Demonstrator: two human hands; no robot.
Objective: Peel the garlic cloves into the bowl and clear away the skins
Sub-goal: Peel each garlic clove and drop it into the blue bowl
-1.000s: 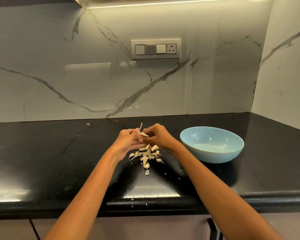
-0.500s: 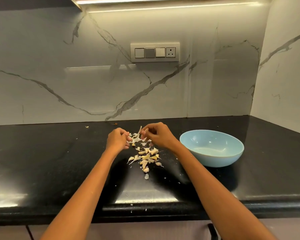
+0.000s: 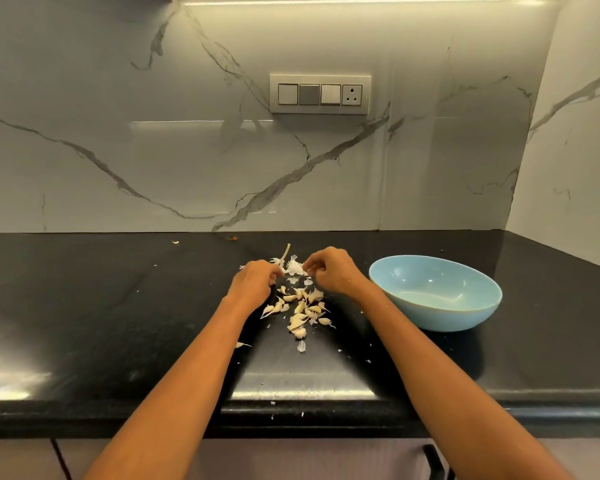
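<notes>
Several unpeeled garlic cloves [image 3: 302, 310] lie scattered on the black counter between my forearms. Just behind them sits a small heap of white papery skins [image 3: 293, 266] with a dry stem [image 3: 285, 252] sticking up. My right hand [image 3: 331, 271] has curled fingers, and its thumb and forefinger pinch the right edge of the skins. My left hand [image 3: 255, 282] is curled at the heap's left side; its fingertips are turned away, so what they hold is hidden. The light blue bowl [image 3: 478, 317] stands to the right of my right hand with nothing inside.
Small skin flakes [image 3: 301, 346] dot the black counter [image 3: 84, 306] toward its front edge. A marble backsplash with a switch panel [image 3: 320, 94] rises behind, and a side wall closes the right corner. Cabinet fronts sit below the counter edge.
Both hands, pinching one piece together above the cloves a second ago, have parted and moved back. The skins and stem now lie on the counter behind the cloves.
</notes>
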